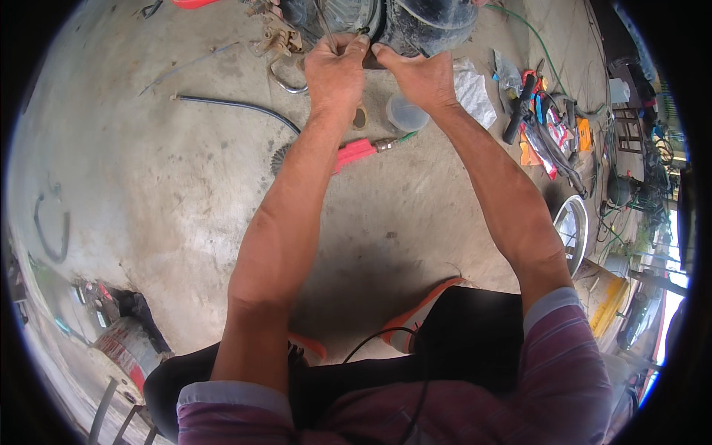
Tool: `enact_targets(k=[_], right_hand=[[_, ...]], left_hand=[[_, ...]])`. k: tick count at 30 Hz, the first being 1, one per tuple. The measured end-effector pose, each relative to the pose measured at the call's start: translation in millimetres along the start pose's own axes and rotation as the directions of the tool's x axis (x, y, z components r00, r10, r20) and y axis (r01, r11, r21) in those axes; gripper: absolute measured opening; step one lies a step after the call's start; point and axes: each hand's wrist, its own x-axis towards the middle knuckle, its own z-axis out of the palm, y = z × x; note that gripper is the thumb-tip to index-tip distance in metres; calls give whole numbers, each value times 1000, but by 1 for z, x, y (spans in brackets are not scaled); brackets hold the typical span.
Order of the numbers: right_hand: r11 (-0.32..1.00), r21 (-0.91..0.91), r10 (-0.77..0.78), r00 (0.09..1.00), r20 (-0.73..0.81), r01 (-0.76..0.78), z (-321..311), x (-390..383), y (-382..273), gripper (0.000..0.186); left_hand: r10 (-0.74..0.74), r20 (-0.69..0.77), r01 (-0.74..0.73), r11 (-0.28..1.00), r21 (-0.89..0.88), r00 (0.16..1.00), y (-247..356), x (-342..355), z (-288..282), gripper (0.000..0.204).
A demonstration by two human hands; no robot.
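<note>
At the top centre is a dirty black rounded machine part, with a grey ribbed part to its left and a black band between them. My left hand is closed at the lower edge of the ribbed part, thumb and forefinger pressed together. A thin dark line runs up from it; what the pinch holds is too small to tell. Close beside it, my right hand has its thumb against the underside of the black part. Its other fingers curl behind, mostly hidden.
Below my hands lie a red air tool with a black hose, and a clear plastic tub. Brown crumpled cloth is at upper left. Scattered tools and packets, and a metal rim, lie right; a drum stands lower left.
</note>
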Motion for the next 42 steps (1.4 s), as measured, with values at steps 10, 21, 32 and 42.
enact_targets(k=[10,21,32,42], right_hand=[[904,268,-311,942,-126,334,-8,12,9,80],[879,350,-316,946,-77,323,-16,10,11,72],[886,194,-414,907,-75,420,-26,24,9,71],[938,165,-298,952,-68,305,-24,10,-3,64]], left_hand=[[-157,250,196,971,-138,955,11,14,-32,16],[-167,250,204,970,-132,954,12,22,-14,13],[-215,308,274,948,-164,927,11,51,-22,7],[-268,302,331,926,-180,915,28,20,-13,12]])
